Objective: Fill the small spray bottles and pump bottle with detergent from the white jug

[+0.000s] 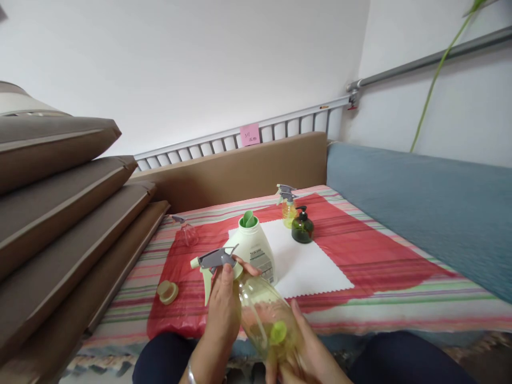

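Observation:
A clear yellow spray bottle (pixel 256 304) is tilted in front of me, its grey and pale-green trigger head (pixel 216 258) pointing up and left. My left hand (pixel 226 298) is closed around its neck, just under the trigger head. Lower down, my right hand (pixel 308 341) grips the body near the base. Just behind stands a white detergent bottle (pixel 260 253), uncapped, with a green spout in its mouth. A pale cap (pixel 167 292) lies to the left on the red plastic sheet (pixel 180 317).
A dark green pump bottle (pixel 303 229) and yellow spray bottles (pixel 288 213) stand at the back on a white cloth (pixel 320 272). A pink spray bottle (pixel 188 233) is at the left. Stacked brown cushions (pixel 72 234) rise at the left; a blue bolster (pixel 420 202) borders the right.

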Action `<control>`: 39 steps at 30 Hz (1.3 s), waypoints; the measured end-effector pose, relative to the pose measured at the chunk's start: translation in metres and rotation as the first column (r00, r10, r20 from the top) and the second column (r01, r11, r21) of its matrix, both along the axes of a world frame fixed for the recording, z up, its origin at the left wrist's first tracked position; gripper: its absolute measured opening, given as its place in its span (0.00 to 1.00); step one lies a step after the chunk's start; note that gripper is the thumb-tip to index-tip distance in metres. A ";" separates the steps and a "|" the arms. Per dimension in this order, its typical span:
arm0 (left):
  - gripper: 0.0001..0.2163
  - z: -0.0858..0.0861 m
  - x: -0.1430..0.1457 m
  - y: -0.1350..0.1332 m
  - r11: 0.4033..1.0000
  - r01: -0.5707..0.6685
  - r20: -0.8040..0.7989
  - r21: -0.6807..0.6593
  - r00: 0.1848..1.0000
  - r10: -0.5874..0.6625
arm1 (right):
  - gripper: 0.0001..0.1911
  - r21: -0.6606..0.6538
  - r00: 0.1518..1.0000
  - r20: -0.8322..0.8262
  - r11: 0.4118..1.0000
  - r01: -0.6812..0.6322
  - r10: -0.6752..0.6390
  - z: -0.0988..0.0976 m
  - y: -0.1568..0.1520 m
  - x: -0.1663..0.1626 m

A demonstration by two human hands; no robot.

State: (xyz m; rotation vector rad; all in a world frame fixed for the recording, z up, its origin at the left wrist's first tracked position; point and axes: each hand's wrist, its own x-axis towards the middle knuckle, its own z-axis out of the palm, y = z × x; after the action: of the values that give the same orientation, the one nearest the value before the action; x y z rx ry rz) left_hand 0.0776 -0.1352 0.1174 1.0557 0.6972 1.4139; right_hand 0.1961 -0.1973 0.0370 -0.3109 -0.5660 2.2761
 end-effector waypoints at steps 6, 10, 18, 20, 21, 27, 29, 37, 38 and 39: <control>0.15 -0.003 -0.003 0.002 0.996 -0.085 -0.021 0.012 0.996 0.085 | 0.34 -0.002 0.973 0.021 0.973 0.230 -0.230 0.009 -0.005 -0.002; 0.15 0.001 -0.003 0.002 0.999 -0.033 -0.016 -0.012 0.999 0.033 | 0.34 0.023 0.963 -0.005 0.963 0.268 -0.268 0.006 -0.005 -0.004; 0.15 -0.003 -0.008 0.005 0.996 -0.086 0.010 -0.035 0.996 0.086 | 0.36 0.059 0.954 -0.001 0.953 0.298 -0.298 0.003 0.000 -0.007; 0.15 -0.004 -0.010 0.005 0.997 -0.072 -0.029 -0.023 0.997 0.071 | 0.38 0.027 0.968 -0.009 0.967 0.252 -0.252 0.004 0.000 -0.007; 0.14 -0.004 -0.011 0.005 0.998 -0.068 -0.048 -0.009 0.997 0.068 | 0.39 -0.017 0.984 -0.020 0.984 0.176 -0.176 0.004 0.000 -0.007; 0.15 -0.007 -0.013 0.005 0.993 -0.114 -0.060 0.010 0.992 0.115 | 0.35 0.006 0.969 0.048 0.970 0.243 -0.243 0.001 -0.002 -0.011; 0.16 -0.007 -0.014 0.005 0.992 -0.124 -0.075 -0.011 0.990 0.123 | 0.34 0.029 0.962 0.033 0.963 0.269 -0.270 -0.003 -0.002 -0.013; 0.18 -0.003 -0.018 0.004 0.996 -0.085 -0.073 0.037 0.993 0.088 | 0.39 -0.013 1.000 -0.019 1.000 0.006 -0.007 -0.020 0.017 -0.017; 0.18 -0.003 -0.019 0.004 0.997 -0.070 -0.080 0.041 0.994 0.073 | 0.37 -0.008 0.997 0.012 0.997 0.073 -0.073 -0.020 0.018 -0.018; 0.18 -0.003 -0.019 0.004 0.998 -0.050 -0.087 0.049 0.995 0.054 | 0.34 0.010 0.988 0.047 0.989 0.148 -0.148 -0.020 0.019 -0.020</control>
State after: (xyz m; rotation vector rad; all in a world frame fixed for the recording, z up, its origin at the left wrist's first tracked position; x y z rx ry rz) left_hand 0.0584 -0.1316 0.1148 1.1495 0.7642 1.4410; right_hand 0.1764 -0.1787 0.0174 -0.3926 -0.5557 2.1282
